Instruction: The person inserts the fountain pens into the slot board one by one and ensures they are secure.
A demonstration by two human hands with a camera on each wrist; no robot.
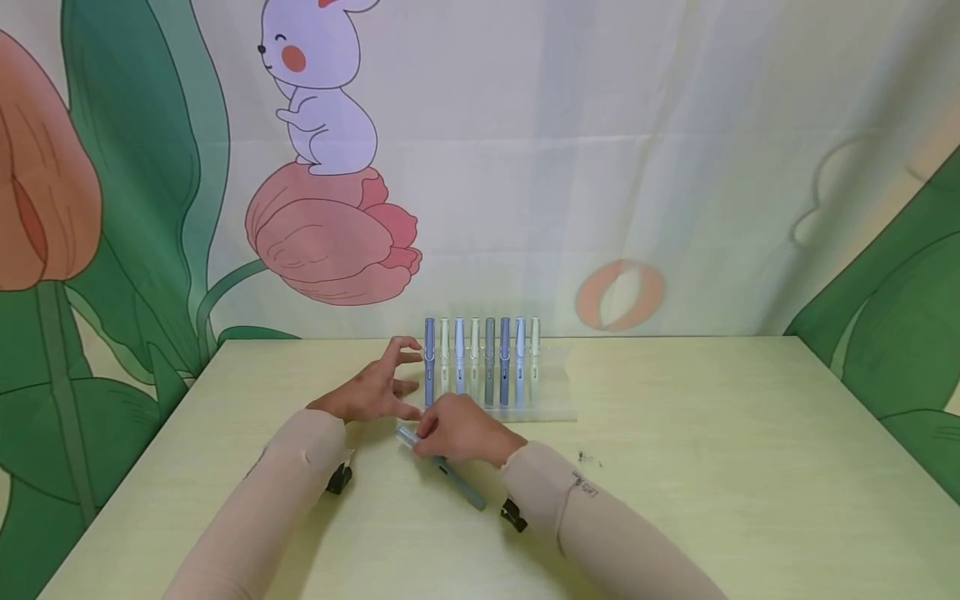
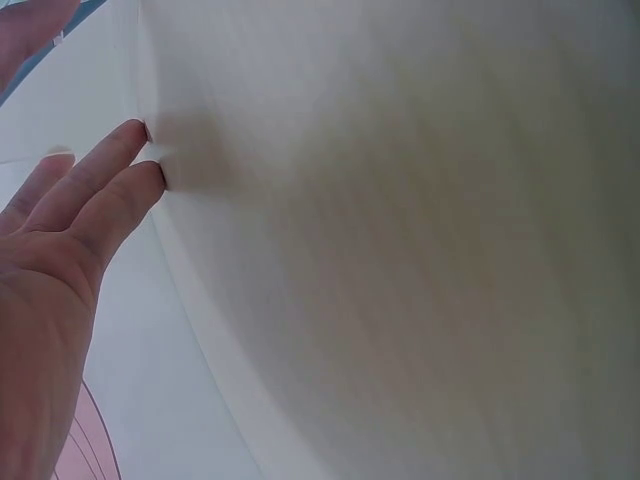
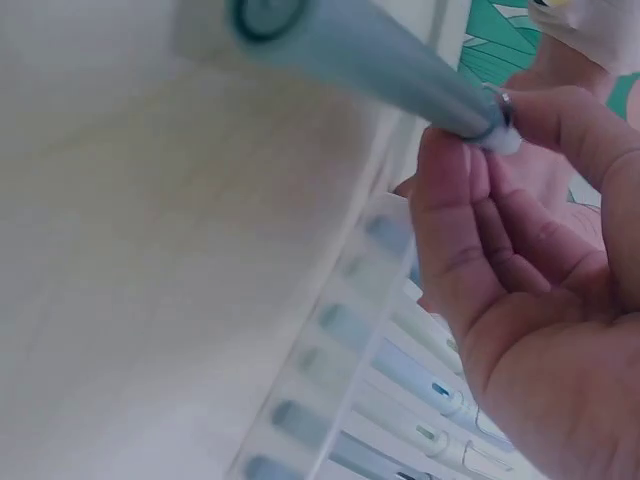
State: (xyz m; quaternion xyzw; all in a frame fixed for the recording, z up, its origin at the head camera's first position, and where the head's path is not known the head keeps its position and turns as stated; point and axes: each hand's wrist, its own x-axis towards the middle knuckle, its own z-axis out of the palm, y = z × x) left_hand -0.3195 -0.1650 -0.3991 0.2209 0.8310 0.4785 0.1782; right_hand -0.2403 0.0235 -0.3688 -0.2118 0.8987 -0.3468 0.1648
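Observation:
My right hand [image 1: 468, 429] pinches a grey-green pen [image 1: 462, 486] near its pale, clear-looking end. The pen slants over the table in front of a clear stand [image 1: 557, 387], its darker end toward me. In the right wrist view, the thumb and fingers of the right hand [image 3: 540, 270] close around the far end of the pen [image 3: 385, 65]. Several pens [image 1: 490, 358] in blue, pale and grey tones lean side by side in the stand. At the stand's left end is my left hand [image 1: 371, 392], fingers spread and bent; whether it touches the stand, I cannot tell.
The pale wooden table [image 1: 712, 442] ends at a printed curtain [image 1: 487, 167] behind the stand. Small dark marks [image 1: 588, 458] lie on the table to the right. A black clip [image 1: 340, 477] hangs at the left wrist, another black clip [image 1: 513, 515] at the right.

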